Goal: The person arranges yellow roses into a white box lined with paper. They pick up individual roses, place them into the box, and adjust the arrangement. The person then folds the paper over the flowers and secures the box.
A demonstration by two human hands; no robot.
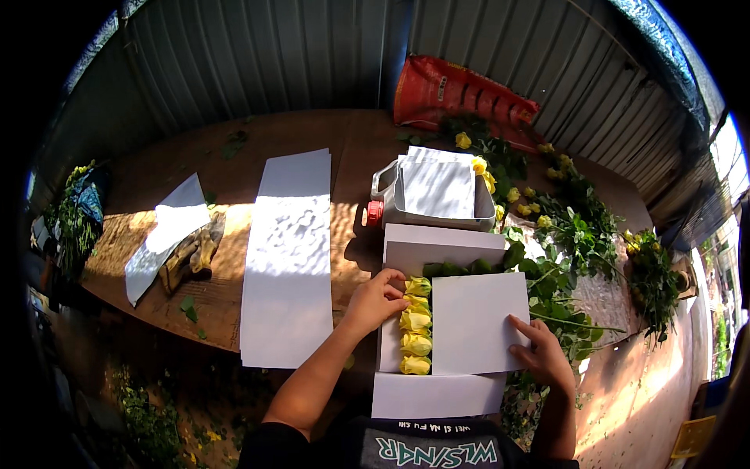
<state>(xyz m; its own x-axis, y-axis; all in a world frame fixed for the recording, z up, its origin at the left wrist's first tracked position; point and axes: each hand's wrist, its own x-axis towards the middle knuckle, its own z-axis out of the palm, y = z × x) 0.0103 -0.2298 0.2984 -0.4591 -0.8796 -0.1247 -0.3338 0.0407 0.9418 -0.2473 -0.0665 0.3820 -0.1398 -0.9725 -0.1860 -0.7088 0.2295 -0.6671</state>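
Several yellow roses form a column with their blooms facing left. A small white sheet lies over their stems, its left edge against the blooms. My left hand is at the upper end of the column, thumb and forefinger apart at the top blooms. At the sheet's right edge, my right hand holds it with thumb and forefinger on top; its other fingers are partly hidden. A larger white wrapping sheet lies underneath. Leaves stick out above the small sheet.
A cut-open plastic jug with paper sheets stands just beyond. Left lie a long white paper stack and work gloves. Loose yellow roses cover the right side of the wooden table. A red bag leans against the metal wall.
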